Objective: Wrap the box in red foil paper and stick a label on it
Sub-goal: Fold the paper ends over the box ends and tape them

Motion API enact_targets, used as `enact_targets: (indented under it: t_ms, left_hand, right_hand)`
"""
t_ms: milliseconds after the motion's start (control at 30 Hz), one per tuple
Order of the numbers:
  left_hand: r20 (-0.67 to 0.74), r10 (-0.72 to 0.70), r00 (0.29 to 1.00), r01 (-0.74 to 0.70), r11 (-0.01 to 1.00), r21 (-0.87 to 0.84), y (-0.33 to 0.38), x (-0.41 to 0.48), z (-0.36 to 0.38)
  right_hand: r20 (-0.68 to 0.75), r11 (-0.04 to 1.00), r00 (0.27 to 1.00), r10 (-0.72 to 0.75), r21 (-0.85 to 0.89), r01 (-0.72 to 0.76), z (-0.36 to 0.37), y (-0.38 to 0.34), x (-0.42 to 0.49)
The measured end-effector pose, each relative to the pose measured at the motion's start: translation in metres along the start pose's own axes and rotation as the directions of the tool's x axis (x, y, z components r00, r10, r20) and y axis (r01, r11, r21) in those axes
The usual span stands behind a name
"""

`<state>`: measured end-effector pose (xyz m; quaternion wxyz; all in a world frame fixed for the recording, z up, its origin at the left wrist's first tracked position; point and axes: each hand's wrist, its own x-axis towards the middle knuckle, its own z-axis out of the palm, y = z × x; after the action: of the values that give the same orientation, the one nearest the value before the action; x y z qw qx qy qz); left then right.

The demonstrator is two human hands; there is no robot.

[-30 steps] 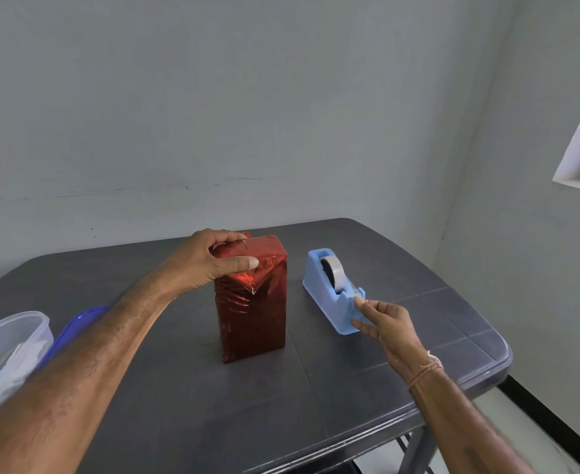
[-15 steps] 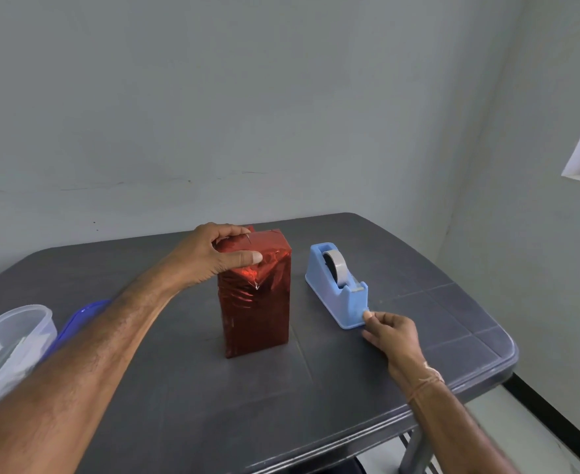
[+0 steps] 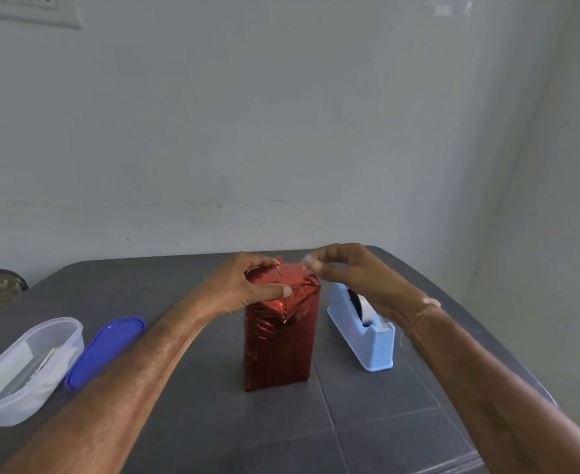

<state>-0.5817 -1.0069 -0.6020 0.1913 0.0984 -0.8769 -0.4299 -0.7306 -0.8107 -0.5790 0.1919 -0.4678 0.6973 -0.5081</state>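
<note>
A tall box wrapped in red foil paper (image 3: 278, 350) stands upright in the middle of the dark grey table (image 3: 377, 422). My left hand (image 3: 244, 289) grips its top, thumb on the near face and fingers curled over the folded foil. My right hand (image 3: 350, 271) hovers at the box's top right corner and pinches a small clear piece of tape (image 3: 308, 265) between thumb and fingers. The pale blue tape dispenser (image 3: 363, 333) stands just right of the box, partly hidden behind my right wrist.
At the left edge sits a clear plastic container (image 3: 25, 367) with papers inside, and its blue lid (image 3: 105, 350) lies beside it. A grey wall rises right behind the table. The table's right corner drops off near my right forearm.
My right hand left the dispenser's front end and rose to the box's top right corner with a piece of tape. My left hand kept its grip. The camera tilted up.
</note>
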Motion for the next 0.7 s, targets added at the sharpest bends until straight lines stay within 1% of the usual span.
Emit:
enact_targets:
  t_ms: [100,233,433,700]
  left_hand:
    - [-0.004,0.016,1.000,-0.016,1.000,0.006,0.002,0.000,0.001]
    - [-0.008,0.028,1.000,-0.028,1.000,0.001,0.007,-0.004,-0.001]
    - [-0.011,0.044,0.999,-0.044,0.999,0.004,0.007,-0.005,-0.002]
    - [-0.011,0.059,0.998,-0.059,0.998,-0.004,0.007,-0.006,-0.002]
  right_hand:
    - [0.111,0.995,0.993,0.041,-0.092,-0.031,0.002,-0.007,0.026]
    - [0.182,0.987,0.981,0.067,-0.154,-0.039,0.006,-0.009,0.047]
    - [0.215,0.986,0.973,0.079,-0.160,-0.045,0.015,-0.008,0.057]
    - [0.154,0.992,0.987,0.045,-0.124,-0.026,0.022,-0.002,0.058]
